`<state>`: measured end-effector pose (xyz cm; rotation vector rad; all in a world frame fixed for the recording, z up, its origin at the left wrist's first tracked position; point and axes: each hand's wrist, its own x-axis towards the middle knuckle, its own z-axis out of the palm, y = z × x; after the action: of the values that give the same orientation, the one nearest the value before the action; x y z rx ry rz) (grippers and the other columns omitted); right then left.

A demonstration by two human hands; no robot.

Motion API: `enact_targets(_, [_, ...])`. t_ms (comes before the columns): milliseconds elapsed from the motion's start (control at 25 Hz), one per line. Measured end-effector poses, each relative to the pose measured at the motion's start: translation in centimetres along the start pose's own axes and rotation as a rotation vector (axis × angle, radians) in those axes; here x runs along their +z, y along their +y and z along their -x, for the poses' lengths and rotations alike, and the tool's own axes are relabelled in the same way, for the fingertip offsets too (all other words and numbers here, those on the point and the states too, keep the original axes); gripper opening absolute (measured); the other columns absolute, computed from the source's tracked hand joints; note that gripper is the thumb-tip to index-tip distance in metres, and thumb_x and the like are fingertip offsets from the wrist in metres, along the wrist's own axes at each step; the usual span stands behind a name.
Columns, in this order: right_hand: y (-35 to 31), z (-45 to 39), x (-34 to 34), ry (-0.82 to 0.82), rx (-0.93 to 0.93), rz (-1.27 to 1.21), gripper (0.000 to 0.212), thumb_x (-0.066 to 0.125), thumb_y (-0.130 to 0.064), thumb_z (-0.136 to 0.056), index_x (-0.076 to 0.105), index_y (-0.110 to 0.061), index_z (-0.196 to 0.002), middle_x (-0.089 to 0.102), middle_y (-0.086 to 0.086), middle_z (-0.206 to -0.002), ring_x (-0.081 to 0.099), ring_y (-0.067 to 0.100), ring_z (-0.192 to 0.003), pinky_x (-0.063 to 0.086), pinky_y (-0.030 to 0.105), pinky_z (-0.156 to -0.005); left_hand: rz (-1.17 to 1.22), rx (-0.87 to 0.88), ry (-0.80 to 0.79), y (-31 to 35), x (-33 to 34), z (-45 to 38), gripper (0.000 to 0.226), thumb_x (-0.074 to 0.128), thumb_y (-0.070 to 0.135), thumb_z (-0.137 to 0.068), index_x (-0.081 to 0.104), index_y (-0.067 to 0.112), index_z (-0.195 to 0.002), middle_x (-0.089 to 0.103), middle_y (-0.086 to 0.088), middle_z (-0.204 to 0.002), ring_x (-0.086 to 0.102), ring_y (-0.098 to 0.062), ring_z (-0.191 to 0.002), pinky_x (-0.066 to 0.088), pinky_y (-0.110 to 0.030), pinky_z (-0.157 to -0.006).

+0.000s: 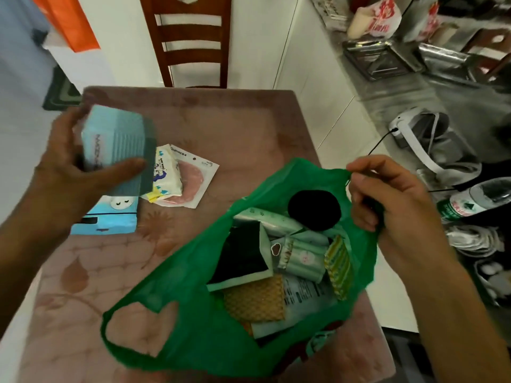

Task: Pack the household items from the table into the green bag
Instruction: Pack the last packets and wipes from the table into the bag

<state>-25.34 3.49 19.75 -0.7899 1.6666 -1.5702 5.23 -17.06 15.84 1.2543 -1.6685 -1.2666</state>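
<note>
The green bag (pixel 193 322) lies open on the pink-covered table (pixel 235 125), with several packets, a waffle-pattern cloth and a round black item inside. My right hand (pixel 392 205) pinches the bag's far right handle and holds the mouth up. My left hand (pixel 69 164) holds a light blue box (pixel 116 139) in the air above the table's left side, blurred by motion. Under it on the table lie a blue box with a face print (pixel 107 219), a white wipes packet (pixel 166 172) and a flat packet with a pink disc (pixel 193 181).
A brown wooden chair (pixel 190 40) stands behind the table. To the right on the floor are a water bottle (pixel 470 203), shoes (pixel 472 239), a white appliance (pixel 409 128) and metal trays. An orange bag (pixel 69 20) is at the upper left.
</note>
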Motion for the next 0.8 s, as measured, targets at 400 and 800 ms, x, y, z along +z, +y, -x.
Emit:
enact_targets(400, [-1.8,1.2,-6.7,-0.138,0.017,-0.144,0.024,0.05,0.002,-0.092,0.065,-0.015,-0.085,0.051,0.005,-0.065,0.026,0.011,-0.038,0.015,0.025,-0.041,-0.444,0.157,-0.468,-1.8,22.8,16.8,0.083,0.078,0.042,-0.067,0.034,0.044,-0.138,0.047,0.009,-0.142,0.048,-0.014,-0.125,0.042,-0.028,-0.1])
enact_targets(800, [-0.3,1.8,-1.6,-0.366,0.056,0.086,0.022,0.061,-0.004,-0.089,0.068,-0.022,-0.079,0.063,0.003,-0.069,0.036,0.014,-0.042,0.029,0.023,-0.041,-0.656,0.245,-0.375,-1.3,23.9,17.7,0.051,0.059,0.052,-0.081,0.05,0.033,-0.127,0.057,0.005,-0.128,0.057,-0.016,-0.108,0.052,-0.037,-0.083])
